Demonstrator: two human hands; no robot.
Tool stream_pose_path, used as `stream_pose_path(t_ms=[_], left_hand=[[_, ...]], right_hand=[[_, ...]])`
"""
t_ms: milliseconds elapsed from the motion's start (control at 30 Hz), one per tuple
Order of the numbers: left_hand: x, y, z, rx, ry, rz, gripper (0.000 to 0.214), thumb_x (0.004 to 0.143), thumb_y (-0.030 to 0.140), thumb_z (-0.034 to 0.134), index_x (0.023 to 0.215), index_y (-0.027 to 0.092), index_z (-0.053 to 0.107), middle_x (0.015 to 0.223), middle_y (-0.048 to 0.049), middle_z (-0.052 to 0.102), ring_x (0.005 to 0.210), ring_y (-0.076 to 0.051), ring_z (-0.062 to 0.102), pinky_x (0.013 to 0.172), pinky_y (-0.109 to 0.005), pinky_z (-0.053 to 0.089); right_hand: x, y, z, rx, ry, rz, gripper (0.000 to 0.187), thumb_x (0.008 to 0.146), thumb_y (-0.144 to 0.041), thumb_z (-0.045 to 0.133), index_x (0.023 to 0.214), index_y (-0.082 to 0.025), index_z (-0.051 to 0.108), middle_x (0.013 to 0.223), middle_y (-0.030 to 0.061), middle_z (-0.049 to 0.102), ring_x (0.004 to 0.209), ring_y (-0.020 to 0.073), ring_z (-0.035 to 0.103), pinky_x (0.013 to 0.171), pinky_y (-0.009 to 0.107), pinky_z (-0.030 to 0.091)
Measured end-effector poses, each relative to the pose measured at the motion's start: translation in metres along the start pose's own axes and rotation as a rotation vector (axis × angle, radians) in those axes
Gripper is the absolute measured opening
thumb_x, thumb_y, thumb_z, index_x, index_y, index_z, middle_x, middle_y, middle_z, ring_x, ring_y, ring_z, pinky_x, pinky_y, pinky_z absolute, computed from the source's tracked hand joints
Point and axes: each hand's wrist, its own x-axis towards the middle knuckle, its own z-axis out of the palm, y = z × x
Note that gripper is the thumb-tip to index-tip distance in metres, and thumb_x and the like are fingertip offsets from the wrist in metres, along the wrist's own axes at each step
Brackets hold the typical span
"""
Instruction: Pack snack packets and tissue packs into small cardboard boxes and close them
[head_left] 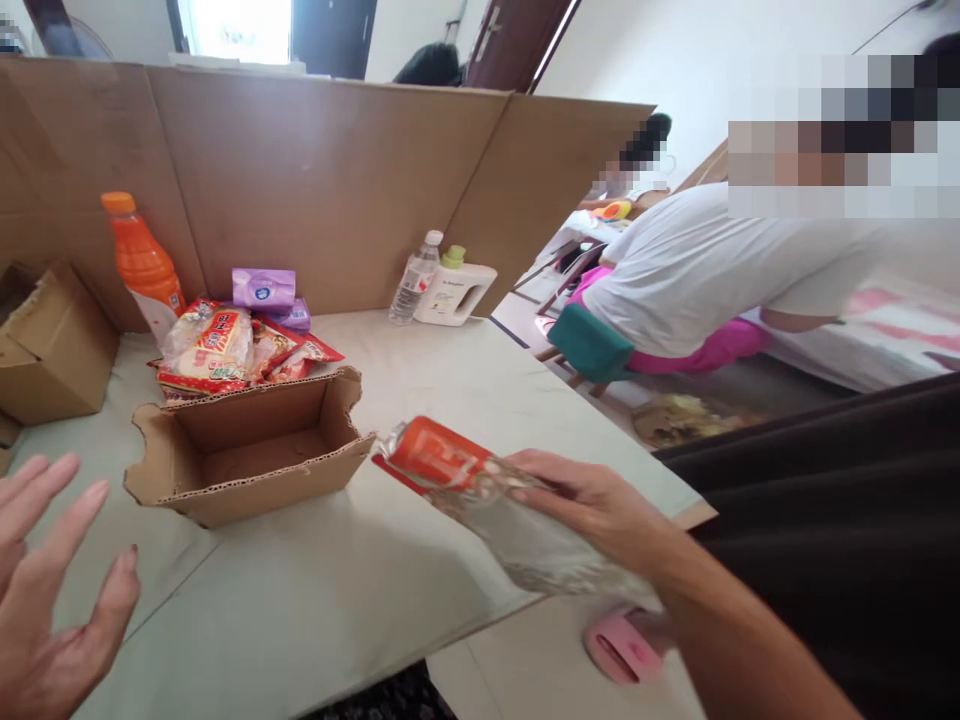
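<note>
My right hand (pixel 592 505) grips a clear plastic packet with an orange-red label (pixel 439 455), holding it above the table just right of an open shallow cardboard box (pixel 247 450). The box looks empty. My left hand (pixel 45 590) hovers at the lower left with fingers spread, holding nothing, left of the box. Behind the box lies a pile of snack packets (pixel 225 345), purple tissue packs (pixel 262 288) and an orange drink bottle (pixel 142 265).
A cardboard screen (pixel 322 180) walls the table's back. A water bottle (pixel 412 280) and a white detergent jug (pixel 457 290) stand by it. Another cardboard box (pixel 52 345) sits far left. A person in a white shirt (pixel 697 270) bends over at the right.
</note>
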Motion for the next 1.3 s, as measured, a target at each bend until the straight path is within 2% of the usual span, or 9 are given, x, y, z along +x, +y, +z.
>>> stream_pose_path(t_ms=[100,167,367,500,633,733,900,1067,1300], left_hand=[[0.010,0.032,-0.016,-0.113,0.072,0.060,0.072,0.085,0.031,0.067,0.151,0.041,0.041,0.159,0.0046,0.044,0.135,-0.035,0.054,0.117,-0.059,0.044],[0.016,0.061,-0.020,-0.299,-0.030,0.079,0.076,0.087,0.035,0.069,0.155,0.033,0.037,0.160,-0.0040,0.043,0.139,-0.033,0.051,0.116,-0.052,0.048],[-0.003,0.110,0.009,-0.752,-0.404,0.084,0.125,0.071,0.057,0.084,0.163,0.027,0.004,0.160,-0.0170,0.043,0.136,-0.035,0.057,0.103,-0.045,0.059],[-0.024,0.111,0.019,-0.798,-0.308,-0.097,0.121,0.075,0.051,0.083,0.161,0.031,-0.001,0.151,-0.0168,0.054,0.128,-0.034,0.064,0.098,-0.046,0.062],[-0.022,0.110,0.003,-0.618,-0.116,-0.300,0.050,0.095,0.036,0.060,0.142,0.028,0.043,0.109,-0.0055,0.074,0.079,-0.018,0.075,0.067,-0.028,0.065],[-0.002,0.101,-0.011,-0.494,0.047,-0.307,0.026,0.094,0.040,0.059,0.117,0.027,0.058,0.080,0.0047,0.069,0.054,-0.012,0.064,0.051,-0.021,0.057],[0.047,0.077,-0.034,-0.385,0.247,-0.136,0.033,0.087,0.038,0.069,0.117,0.029,0.058,0.107,0.0006,0.072,0.087,-0.019,0.073,0.080,-0.033,0.063],[0.076,0.061,-0.051,-0.316,0.064,-0.180,0.041,0.083,0.049,0.071,0.117,0.029,0.060,0.094,0.0019,0.069,0.071,-0.017,0.064,0.061,-0.030,0.054],[0.096,0.042,-0.021,-0.462,-0.313,-0.198,0.029,0.088,0.044,0.058,0.103,0.020,0.062,0.091,-0.0032,0.069,0.076,-0.019,0.064,0.062,-0.030,0.052]], right_hand=[[-0.010,-0.041,-0.029,-0.108,-0.077,-0.214,0.019,0.094,-0.041,0.066,0.095,-0.031,0.083,0.095,0.0105,0.077,0.088,0.0239,0.074,0.076,0.034,0.061],[-0.009,-0.072,-0.035,-0.108,-0.179,-0.319,0.021,0.098,-0.037,0.061,0.101,-0.036,0.082,0.093,0.0087,0.077,0.084,0.0220,0.075,0.070,0.031,0.062],[0.024,-0.147,0.004,-0.032,-0.414,-0.433,0.025,0.101,-0.032,0.056,0.093,-0.025,0.079,0.083,0.0044,0.074,0.073,0.0159,0.071,0.067,0.025,0.058],[0.045,-0.167,0.031,-0.053,-0.468,-0.441,0.025,0.100,-0.028,0.055,0.089,-0.020,0.075,0.083,0.0027,0.073,0.073,0.0136,0.067,0.067,0.025,0.054],[0.057,-0.176,0.034,-0.044,-0.528,-0.507,0.020,0.098,-0.027,0.057,0.095,-0.019,0.074,0.089,0.0028,0.074,0.079,0.0145,0.067,0.072,0.026,0.053],[0.063,-0.181,0.020,-0.116,-0.582,-0.452,0.022,0.092,-0.033,0.063,0.108,-0.021,0.073,0.083,-0.0004,0.071,0.069,0.0140,0.063,0.059,0.024,0.049],[0.080,-0.196,-0.006,-0.203,-0.340,-0.475,0.030,0.095,-0.035,0.055,0.070,-0.020,0.062,0.057,-0.0038,0.048,0.051,0.0096,0.040,0.046,0.024,0.030],[0.122,-0.186,0.015,-0.128,-0.253,-0.426,0.028,0.088,-0.038,0.060,0.068,-0.019,0.056,0.059,-0.0022,0.052,0.055,0.0110,0.045,0.051,0.026,0.033],[0.147,-0.142,0.053,-0.230,-0.333,-0.282,0.028,0.082,-0.031,0.055,0.059,-0.021,0.043,0.055,-0.0065,0.037,0.053,0.0089,0.033,0.054,0.026,0.028]])
